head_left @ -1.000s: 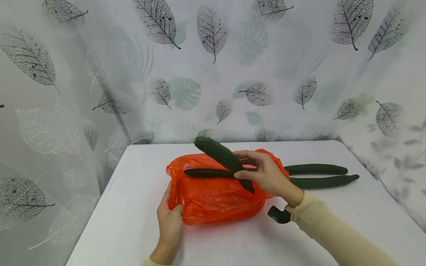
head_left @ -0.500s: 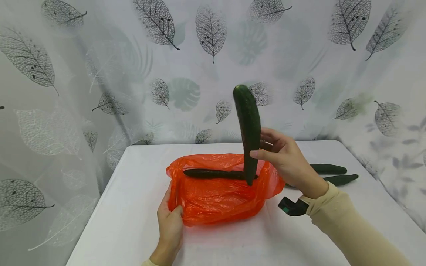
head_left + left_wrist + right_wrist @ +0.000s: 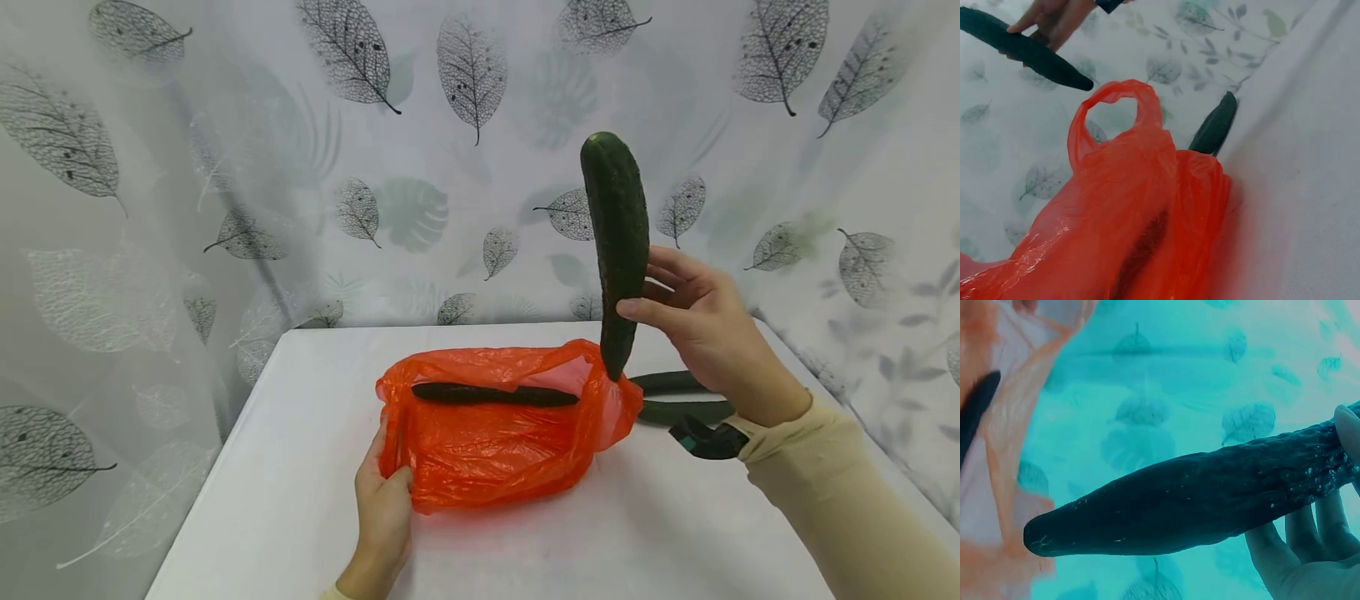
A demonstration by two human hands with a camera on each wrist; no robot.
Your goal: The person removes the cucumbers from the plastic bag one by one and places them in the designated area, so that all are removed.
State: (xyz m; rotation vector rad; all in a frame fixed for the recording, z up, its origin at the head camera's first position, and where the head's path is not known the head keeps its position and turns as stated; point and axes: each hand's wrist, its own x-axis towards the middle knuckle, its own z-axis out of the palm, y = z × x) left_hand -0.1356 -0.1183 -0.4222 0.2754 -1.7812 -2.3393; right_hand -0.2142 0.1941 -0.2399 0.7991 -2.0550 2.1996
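Note:
My right hand (image 3: 716,333) pinches a long dark green cucumber (image 3: 618,233) between thumb and fingers, held nearly upright above the right end of a red plastic bag (image 3: 495,450). In the right wrist view the cucumber (image 3: 1166,500) stretches across the frame, its blunt end beside the bag. The bag lies with its mouth spread, and another cucumber (image 3: 495,394) lies lengthwise in it. At the bag's left edge, my left hand (image 3: 384,504) grips the bunched plastic. One bag handle (image 3: 1116,94) stands up as a loop in the left wrist view.
Two more cucumbers (image 3: 678,412) lie side by side on the white table (image 3: 300,433), right of the bag and partly behind my right wrist. A leaf-patterned curtain (image 3: 480,192) hangs behind the table and along its sides. A black device (image 3: 708,437) sits at my right wrist.
My right hand has lifted the cucumber up out from over the bag and carried it rightward, turning it from slanted to nearly upright. The left hand has kept its grip on the bag.

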